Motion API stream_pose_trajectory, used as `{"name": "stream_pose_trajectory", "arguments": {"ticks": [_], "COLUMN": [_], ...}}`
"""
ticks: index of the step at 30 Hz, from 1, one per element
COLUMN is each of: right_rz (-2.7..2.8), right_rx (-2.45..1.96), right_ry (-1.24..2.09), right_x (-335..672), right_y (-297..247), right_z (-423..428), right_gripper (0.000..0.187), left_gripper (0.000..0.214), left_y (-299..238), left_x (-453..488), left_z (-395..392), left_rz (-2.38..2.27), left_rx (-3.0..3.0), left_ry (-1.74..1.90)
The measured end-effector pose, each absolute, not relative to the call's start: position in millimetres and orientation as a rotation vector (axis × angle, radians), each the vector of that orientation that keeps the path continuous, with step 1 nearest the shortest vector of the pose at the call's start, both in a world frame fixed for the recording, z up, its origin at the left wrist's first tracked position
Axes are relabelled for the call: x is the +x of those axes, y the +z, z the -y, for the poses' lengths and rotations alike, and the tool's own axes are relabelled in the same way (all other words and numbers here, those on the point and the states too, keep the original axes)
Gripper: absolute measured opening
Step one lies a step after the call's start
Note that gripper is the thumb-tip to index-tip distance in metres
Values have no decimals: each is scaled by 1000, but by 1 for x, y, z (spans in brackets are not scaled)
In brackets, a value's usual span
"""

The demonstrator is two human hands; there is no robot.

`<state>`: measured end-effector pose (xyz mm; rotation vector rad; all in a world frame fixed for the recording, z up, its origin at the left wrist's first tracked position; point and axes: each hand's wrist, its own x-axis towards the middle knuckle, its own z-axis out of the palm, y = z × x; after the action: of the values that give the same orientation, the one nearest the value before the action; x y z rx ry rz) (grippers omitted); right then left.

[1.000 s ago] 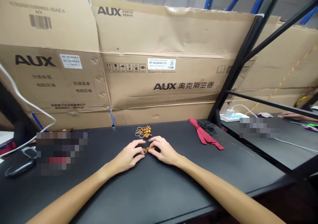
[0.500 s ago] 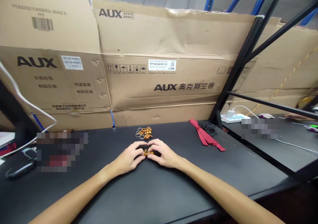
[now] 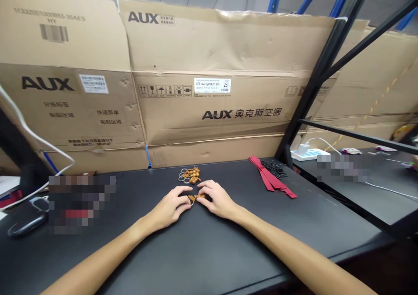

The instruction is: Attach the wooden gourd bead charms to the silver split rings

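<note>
My left hand (image 3: 173, 204) and my right hand (image 3: 217, 198) meet low over the middle of the black table. Between their fingertips is a brown gourd-shaped keychain (image 3: 201, 195) with a cord and a metal ring. The fingers of my right hand are curled round the gourd end, partly hiding it. The thumb and fingers of my left hand are closed at the ring and cord end. Just beyond them, a small pile of similar brown keychains (image 3: 195, 173) lies with its rings pointing left.
Red fabric strips (image 3: 270, 178) and a heap of black clips or straps (image 3: 276, 169) lie at the right. A dark mouse-like object (image 3: 28, 225) and a pixelated patch are at the left. Cardboard sheets (image 3: 212, 129) stand behind the black table (image 3: 183, 260); a black metal frame (image 3: 310, 86) rises on the right.
My fingertips have drawn slightly apart, the right hand shifting a little right and up. More of the keychain, including its ring, now shows between them.
</note>
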<state>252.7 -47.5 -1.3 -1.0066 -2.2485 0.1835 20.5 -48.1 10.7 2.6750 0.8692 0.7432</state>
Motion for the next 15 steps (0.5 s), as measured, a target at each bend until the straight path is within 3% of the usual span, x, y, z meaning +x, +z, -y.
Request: {"name": "stream_pose_trajectory", "arguments": {"ticks": [15], "right_rz": [2279], "right_rx": [-823], "right_ry": [376], "right_x": [251], "right_y": [4], "right_z": [53], "right_gripper": [10], "left_gripper": [9], "left_y": [7], "left_x": [21], "left_z": [49], "left_rz": [-888], "left_rx": [2702], "left_ry": [775]}}
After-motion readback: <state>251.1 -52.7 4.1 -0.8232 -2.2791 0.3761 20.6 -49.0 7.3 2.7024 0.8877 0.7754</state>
